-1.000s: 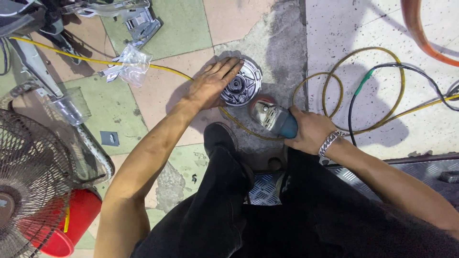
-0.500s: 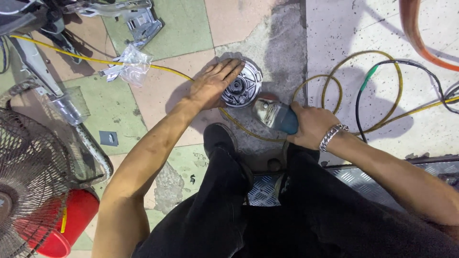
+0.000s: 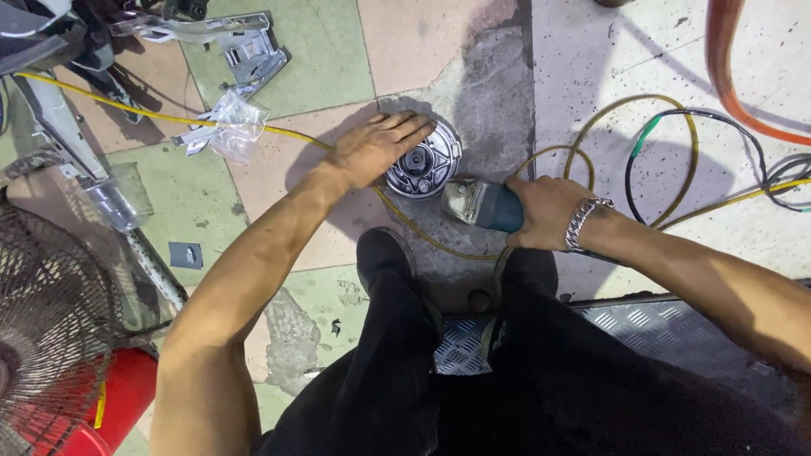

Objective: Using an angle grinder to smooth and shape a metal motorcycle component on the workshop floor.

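Since the earlier frame, little has shifted: the right hand (image 3: 545,211) has drawn the blue-green angle grinder (image 3: 483,205) slightly back and level, while the left hand (image 3: 372,150) stays pressed on the round metal hub (image 3: 425,160). That hub lies on the bare concrete patch of the floor (image 3: 498,93), directly ahead of the person's black shoe (image 3: 382,253). The left grip is flat and spread, palm down over the hub's left rim, pinning it rather than clasping it. The right grip is clenched around the grinder's body. From that hand, the hub lies to the left and a little farther away; the grinder's long axis runs nearly level, its head just beside the hub's lower right edge. A yellow cable (image 3: 422,236) loops beneath both.
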